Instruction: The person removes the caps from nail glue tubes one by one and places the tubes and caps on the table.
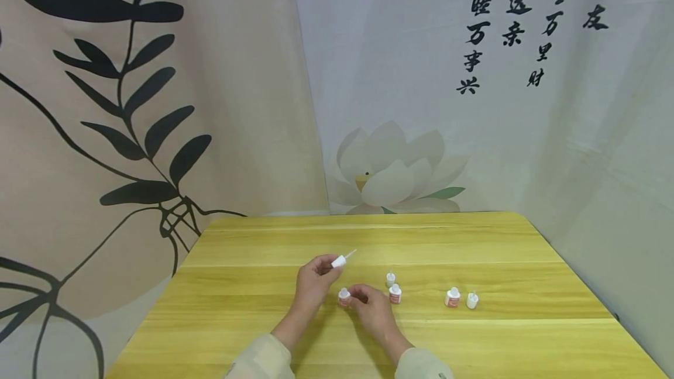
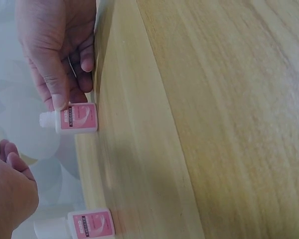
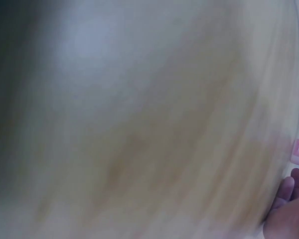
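As L hand (image 1: pixel 314 279) grips cap (image 1: pixel 339 261), printed bkdrop (image 1: pixel 253 104) backs wood tbl (image 1: pixel 237 303).

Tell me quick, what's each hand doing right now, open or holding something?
Left hand: closed, holding a white cap with a thin stem.
Right hand: closed, pinching a small pink-labelled bottle.
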Demonstrator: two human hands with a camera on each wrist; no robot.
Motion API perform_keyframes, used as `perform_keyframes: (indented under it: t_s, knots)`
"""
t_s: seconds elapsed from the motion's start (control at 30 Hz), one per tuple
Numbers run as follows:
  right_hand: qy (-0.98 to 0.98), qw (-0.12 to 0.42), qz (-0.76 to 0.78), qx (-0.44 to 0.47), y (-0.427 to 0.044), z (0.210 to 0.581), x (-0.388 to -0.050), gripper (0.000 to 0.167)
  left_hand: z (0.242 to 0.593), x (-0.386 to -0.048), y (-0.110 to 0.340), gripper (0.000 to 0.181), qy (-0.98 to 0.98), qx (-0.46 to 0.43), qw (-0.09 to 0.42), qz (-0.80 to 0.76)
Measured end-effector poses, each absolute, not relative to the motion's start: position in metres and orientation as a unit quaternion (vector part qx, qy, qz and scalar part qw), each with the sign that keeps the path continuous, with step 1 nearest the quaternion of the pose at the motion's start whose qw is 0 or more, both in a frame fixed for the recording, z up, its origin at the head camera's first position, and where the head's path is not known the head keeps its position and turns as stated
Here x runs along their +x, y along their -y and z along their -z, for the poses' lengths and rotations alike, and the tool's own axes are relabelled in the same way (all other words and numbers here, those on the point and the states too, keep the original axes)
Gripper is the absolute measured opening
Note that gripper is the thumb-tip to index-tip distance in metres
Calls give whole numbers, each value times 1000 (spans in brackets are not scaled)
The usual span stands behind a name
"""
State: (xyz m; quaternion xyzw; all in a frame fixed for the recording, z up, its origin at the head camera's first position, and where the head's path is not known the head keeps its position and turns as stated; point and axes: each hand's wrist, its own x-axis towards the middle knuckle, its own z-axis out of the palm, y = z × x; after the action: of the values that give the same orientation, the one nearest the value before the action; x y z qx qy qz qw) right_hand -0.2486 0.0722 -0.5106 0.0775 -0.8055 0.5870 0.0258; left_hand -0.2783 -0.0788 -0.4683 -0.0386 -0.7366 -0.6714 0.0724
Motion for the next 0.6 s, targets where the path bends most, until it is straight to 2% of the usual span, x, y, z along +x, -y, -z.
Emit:
perform_keyframes:
  t_s: [0.37,0.6]
  knots:
    - [806,25,-587,75,-72,510,-248,9,466,-276,77,31,735,-41,66,674]
    - [808,26,-584,73,-72,510,-249,7,439,-259,74,27,740,-47,68,667]
